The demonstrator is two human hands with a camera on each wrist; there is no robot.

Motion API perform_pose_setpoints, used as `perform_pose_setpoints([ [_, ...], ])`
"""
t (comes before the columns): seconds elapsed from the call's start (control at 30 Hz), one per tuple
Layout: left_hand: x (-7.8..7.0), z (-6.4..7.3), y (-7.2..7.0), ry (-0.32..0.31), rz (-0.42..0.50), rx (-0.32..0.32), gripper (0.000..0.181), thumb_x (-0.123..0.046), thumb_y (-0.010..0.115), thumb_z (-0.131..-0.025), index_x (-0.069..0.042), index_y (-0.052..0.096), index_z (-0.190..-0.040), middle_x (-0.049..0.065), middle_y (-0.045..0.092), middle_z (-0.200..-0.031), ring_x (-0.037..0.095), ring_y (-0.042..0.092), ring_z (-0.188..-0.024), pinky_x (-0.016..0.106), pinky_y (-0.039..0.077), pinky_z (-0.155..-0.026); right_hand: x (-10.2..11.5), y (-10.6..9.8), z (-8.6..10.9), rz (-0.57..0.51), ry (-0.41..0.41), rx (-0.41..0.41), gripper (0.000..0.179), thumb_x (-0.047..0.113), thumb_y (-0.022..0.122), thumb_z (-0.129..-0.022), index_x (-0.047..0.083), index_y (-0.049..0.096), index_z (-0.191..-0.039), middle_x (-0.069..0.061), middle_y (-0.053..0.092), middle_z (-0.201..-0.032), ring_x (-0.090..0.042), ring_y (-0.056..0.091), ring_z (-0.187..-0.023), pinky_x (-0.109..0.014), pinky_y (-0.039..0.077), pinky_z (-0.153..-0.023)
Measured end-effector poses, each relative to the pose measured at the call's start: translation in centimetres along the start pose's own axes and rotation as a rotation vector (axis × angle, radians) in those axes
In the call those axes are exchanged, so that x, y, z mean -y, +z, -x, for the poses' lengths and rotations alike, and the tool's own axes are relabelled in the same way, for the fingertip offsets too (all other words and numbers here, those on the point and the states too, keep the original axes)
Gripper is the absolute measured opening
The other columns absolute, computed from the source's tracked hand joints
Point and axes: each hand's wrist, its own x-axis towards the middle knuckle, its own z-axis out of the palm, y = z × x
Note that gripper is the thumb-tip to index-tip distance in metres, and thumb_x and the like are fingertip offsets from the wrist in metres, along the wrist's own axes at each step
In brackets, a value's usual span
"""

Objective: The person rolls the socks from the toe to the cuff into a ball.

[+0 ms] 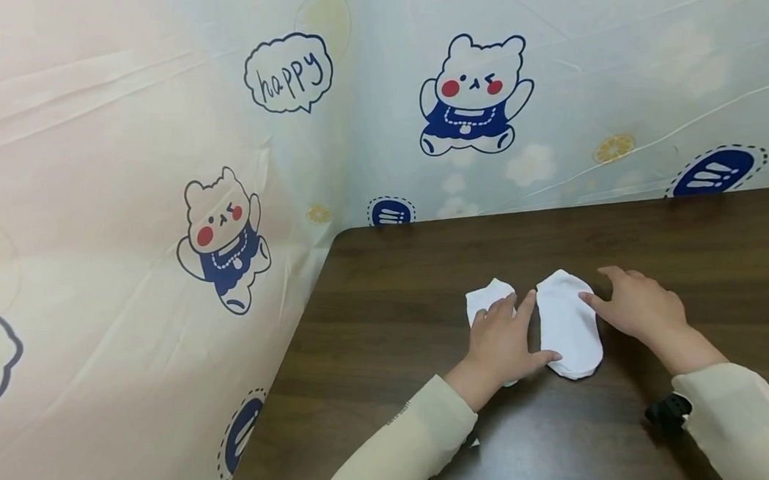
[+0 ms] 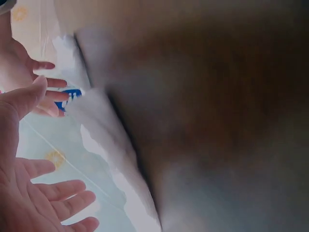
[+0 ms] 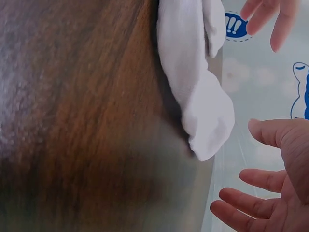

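Note:
Two white low-cut socks lie flat, side by side, on the dark wood table. My left hand [image 1: 500,342] is over the left sock [image 1: 489,294] and covers much of it, fingers spread and thumb reaching toward the right sock [image 1: 570,332]. Just beyond that right sock's right edge is my right hand [image 1: 645,307], thumb extended over its border. In the left wrist view the left fingers [image 2: 72,198] are apart and hold nothing. The right wrist view shows the right hand [image 3: 270,193] with loose fingers beside a white sock [image 3: 207,111].
The wood table [image 1: 379,328] meets a cloth-covered wall [image 1: 566,82] at the back, and another printed cloth [image 1: 113,253] hangs along its left edge. A black device [image 1: 668,413] sits at the right cuff.

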Motion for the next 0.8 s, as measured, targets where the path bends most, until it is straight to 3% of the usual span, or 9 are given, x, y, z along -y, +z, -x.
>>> perform_pose_setpoints([
  [0.43,-1.3,0.8,-0.2,0.11,-0.051,0.057,0.065,-0.067,0.054,-0.064,-0.029,0.051,-0.115,-0.012,0.052,-0.099,0.009,0.051,-0.085,0.027,0.037,-0.067,-0.3,0.4,-1.1,-0.047,0.02,0.077,0.079,0.06,0.047,-0.075,-0.005,0.041,-0.119,-0.033,0.042,-0.113,-0.047,0.042,-0.095,-0.06,0.035,-0.061],
  [0.8,-1.8,0.8,-0.2,0.204,-0.1,0.058,0.04,-0.052,0.067,-0.064,-0.036,0.06,-0.1,-0.016,0.053,-0.082,0.002,0.053,-0.076,0.025,0.035,-0.058,-0.6,1.0,-2.0,-0.065,0.038,0.125,0.074,0.058,0.049,-0.076,-0.003,0.044,-0.117,-0.032,0.043,-0.112,-0.047,0.043,-0.092,-0.059,0.035,-0.058],
])
